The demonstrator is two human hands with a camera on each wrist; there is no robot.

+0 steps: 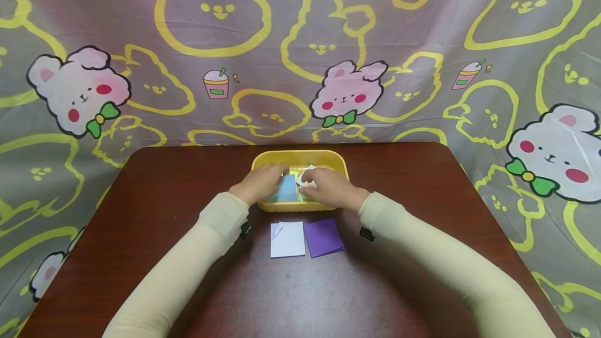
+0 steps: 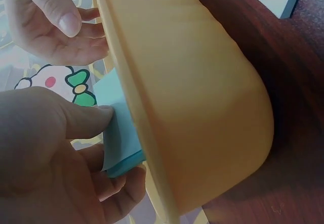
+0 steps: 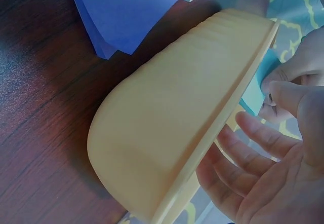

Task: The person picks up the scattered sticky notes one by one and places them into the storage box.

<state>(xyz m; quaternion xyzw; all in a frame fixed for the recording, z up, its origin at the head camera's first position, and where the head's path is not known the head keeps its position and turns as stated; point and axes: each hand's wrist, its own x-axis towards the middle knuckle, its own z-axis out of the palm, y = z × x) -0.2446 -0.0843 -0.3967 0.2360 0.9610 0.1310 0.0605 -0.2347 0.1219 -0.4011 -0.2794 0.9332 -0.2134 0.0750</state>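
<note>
In the head view my left hand [image 1: 259, 183] reaches into a yellow plastic basket [image 1: 301, 206] and pinches a light blue pad of square paper [image 1: 285, 190]. The left wrist view shows the thumb on the pad's [image 2: 120, 120] face and the fingers behind it, at the basket's rim. My right hand [image 1: 334, 188] is over the basket's right half, beside a white paper piece [image 1: 306, 176]. From the right wrist, that hand's fingers [image 3: 250, 150] are loosely bent, with nothing seen between them and the thumb. The basket wall partly hides what lies inside.
In front of the basket, a white paper square [image 1: 288, 240] and a purple paper pad [image 1: 324, 237] lie side by side on the dark brown table [image 1: 188, 171]. A patterned cloth [image 1: 281, 25] hangs behind the table.
</note>
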